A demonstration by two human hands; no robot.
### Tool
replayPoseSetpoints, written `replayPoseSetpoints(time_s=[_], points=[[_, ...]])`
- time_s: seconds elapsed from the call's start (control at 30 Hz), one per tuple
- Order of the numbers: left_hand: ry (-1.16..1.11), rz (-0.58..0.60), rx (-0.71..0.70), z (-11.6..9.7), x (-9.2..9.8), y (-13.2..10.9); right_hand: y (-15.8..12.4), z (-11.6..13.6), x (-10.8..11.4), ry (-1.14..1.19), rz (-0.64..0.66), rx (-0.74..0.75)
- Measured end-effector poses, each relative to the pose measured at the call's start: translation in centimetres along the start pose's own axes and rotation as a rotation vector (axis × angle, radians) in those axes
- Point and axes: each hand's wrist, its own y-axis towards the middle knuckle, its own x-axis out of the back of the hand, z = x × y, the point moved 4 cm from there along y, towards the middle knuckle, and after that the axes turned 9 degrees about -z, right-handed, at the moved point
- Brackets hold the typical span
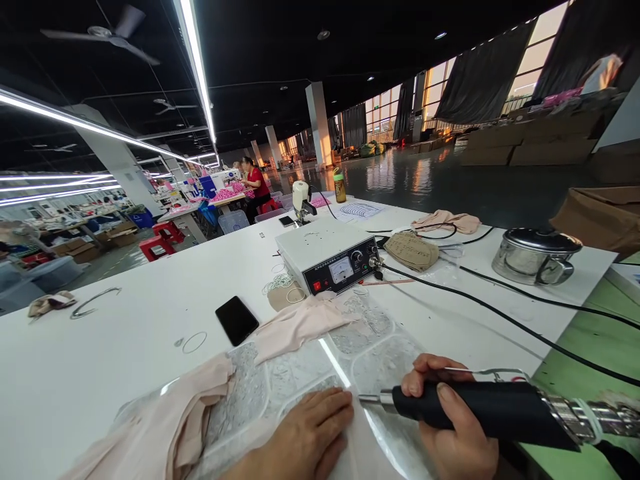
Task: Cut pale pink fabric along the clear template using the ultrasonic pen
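Note:
My right hand (455,427) is wrapped round an ultrasonic handpiece (465,408), a thick black barrel with a metal tip pointing left. The tip is close to the fingertips of my left hand (315,430), which lies flat with fingers stretched out. Under that hand is pale pink fabric (367,443) on a clear, embossed plastic sheet (285,373). A folded stack of the same fabric (160,427) rests on the left of the sheet. Another pale pink piece (300,327) lies crumpled at its far edge.
Behind the sheet sits a control box (325,257) with a dial, its black cable (480,310) crossing the right side. A phone (237,321), a lidded metal cup (535,257), a bottle (340,185) and a beige bundle (413,251) stand or lie on the white table (125,333). A person (255,181) sits farther back.

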Motion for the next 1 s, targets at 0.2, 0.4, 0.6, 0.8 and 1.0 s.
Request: replayPoseSetpoints(time_s=[0.2,0.4,0.6,0.8,1.0], points=[[0.037,0.037,-0.002,0.0,-0.1,0.3,-0.2,0.4,0.0,0.015,0.007,-0.004],[0.024,-0.011,-0.055,0.7,-0.8,0.1,-0.3,0.0,-0.1,0.025,0.028,0.007],[-0.001,0.041,-0.029,0.7,-0.3,0.1,-0.4,-0.3,0.3,0.029,0.051,0.005],[-0.042,-0.013,0.082,1.2,-0.6,-0.4,-1.1,-1.2,0.8,0.029,0.1,-0.036],[-0.053,0.031,0.131,0.9,-0.5,0.0,-1.8,-1.3,0.8,0.021,0.147,-0.074]])
